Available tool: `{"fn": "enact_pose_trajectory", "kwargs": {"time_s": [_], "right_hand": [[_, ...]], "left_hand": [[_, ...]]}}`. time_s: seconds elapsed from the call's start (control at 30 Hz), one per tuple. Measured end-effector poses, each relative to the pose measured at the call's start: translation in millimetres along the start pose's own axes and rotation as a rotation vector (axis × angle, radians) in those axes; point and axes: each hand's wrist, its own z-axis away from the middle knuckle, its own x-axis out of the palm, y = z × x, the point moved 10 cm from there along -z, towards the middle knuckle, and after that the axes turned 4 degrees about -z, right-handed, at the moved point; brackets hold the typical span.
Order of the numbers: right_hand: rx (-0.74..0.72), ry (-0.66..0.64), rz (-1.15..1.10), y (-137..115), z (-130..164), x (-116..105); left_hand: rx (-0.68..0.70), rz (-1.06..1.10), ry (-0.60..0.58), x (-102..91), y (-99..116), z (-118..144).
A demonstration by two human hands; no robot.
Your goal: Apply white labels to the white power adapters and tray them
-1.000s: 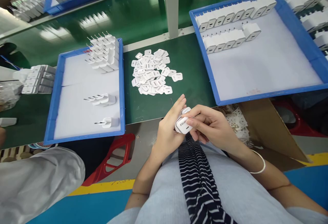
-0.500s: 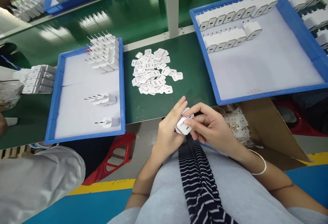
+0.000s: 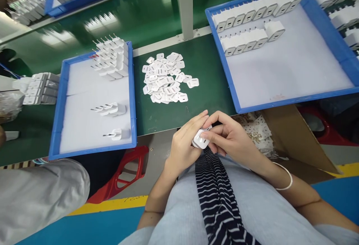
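At the bench's front edge, my left hand is wrapped around a white plug charger, its slotted face turned up. My right hand closes on the same charger, with thumb and forefinger bent against its face. A second small white slotted face shows just behind, between the fingers; whether it is a loose cover or another charger I cannot tell. Beyond my hands lies a heap of white slotted cover plates on the green bench.
On the left, a blue-rimmed tray carries chargers with pins. To the right, another blue-rimmed tray holds two rows of chargers. A metal post rises behind the heap. Below are a cardboard box, a red stool and a co-worker's sleeve.
The fingers of my left hand have closed over more of the second white face. My right fingers have shifted slightly on the charger. The view has moved a little.
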Motion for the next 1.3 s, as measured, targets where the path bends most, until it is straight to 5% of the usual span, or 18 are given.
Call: {"fn": "enact_pose_trajectory", "kwargs": {"time_s": [0.2, 0.4, 0.47, 0.57, 0.63, 0.7, 0.9, 1.07, 1.3], "right_hand": [[0.009, 0.002, 0.037, 2.4, -0.6, -1.9], [-0.181, 0.187, 0.414, -9.1, 0.0, -17.2], [-0.368, 0.238, 0.544, -26.5, 7.2, -15.6], [-0.867, 0.32, 0.797, -65.9, 37.8, 1.6], [-1.048, 0.225, 1.03, -69.0, 48.0, 25.6], [-1.053, 0.12, 1.192, -60.2, 44.7, 39.9], [-1.02, 0.159, 1.243, -53.3, 39.4, 41.2], [-1.206, 0.511, 0.981, -81.8, 63.8, 12.7], [-1.101, 0.47, 0.834, -81.7, 53.0, -3.6]], "left_hand": [[0.018, 0.034, -0.038, 1.7, 2.2, -2.4], [-0.148, 0.194, 0.025, 2.2, -13.6, -2.4], [-0.224, 0.274, 0.054, 2.2, -22.2, -2.0], [-0.324, 0.366, 0.088, 0.1, -32.9, -1.4], [-0.392, 0.389, 0.108, -2.6, -38.5, -0.7], [-0.448, 0.4, 0.137, -6.3, -42.4, 0.0], [-0.473, 0.391, 0.153, -6.9, -42.3, -1.7], [-0.386, 0.445, 0.168, -7.0, -36.3, -3.6], [-0.281, 0.489, 0.155, -14.9, -26.2, -6.4]]}}
